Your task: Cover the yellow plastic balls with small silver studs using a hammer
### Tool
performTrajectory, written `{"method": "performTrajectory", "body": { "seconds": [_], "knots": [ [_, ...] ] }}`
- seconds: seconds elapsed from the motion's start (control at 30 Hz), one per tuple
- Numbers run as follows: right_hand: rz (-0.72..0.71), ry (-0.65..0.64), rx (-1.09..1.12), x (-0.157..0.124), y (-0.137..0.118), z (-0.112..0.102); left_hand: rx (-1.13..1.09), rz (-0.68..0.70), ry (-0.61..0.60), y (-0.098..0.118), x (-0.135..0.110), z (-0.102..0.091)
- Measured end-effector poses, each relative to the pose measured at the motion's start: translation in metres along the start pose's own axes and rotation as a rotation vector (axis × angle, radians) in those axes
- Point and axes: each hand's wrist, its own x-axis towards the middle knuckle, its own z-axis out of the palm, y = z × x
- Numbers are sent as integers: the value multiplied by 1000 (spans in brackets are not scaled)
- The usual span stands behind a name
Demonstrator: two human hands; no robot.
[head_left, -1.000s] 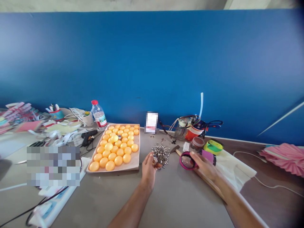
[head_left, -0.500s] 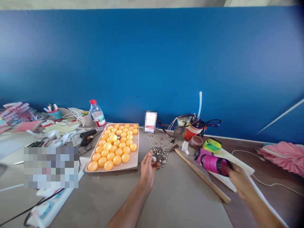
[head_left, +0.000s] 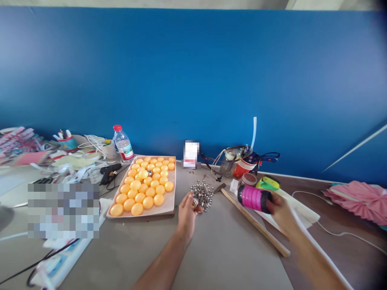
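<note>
My left hand (head_left: 186, 213) rests on the grey table beside a heap of small silver bells (head_left: 202, 192), its fingers pinched round a small round piece I cannot name. My right hand (head_left: 281, 212) grips a pink cylindrical container (head_left: 252, 198) with a dark end, held on its side just above the table. Under it lies a long wooden stick (head_left: 255, 222). A tray (head_left: 171, 201) of several orange balls (head_left: 144, 187) sits to the left of my left hand.
A water bottle (head_left: 123, 143), a black glue gun (head_left: 109, 170), cables and paper scraps crowd the left. Jars, wires and a red can (head_left: 243, 166) stand at the back by the blue wall. A yellow-green object (head_left: 267, 183), white sheet (head_left: 299, 209) and pink fan (head_left: 359, 197) lie right.
My right hand carried the pink container out to the right, tipped it onto its side, then brought it back left. My left hand stayed at the bells.
</note>
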Motion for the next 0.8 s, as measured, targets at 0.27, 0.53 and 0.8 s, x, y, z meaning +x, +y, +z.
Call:
{"method": "performTrajectory", "body": {
  "seconds": [0.27, 0.53, 0.8],
  "knots": [
    [9, -232, 3, 33, -49, 58, 16, -1, -9, 0, 1, 0],
    [277, -290, 120, 79, -41, 112, 19, 8, -15, 0, -1, 1],
    [278, -329, -121, 105, -56, 134, 55, -3, -6, 2, -1, 2]
  ]
}}
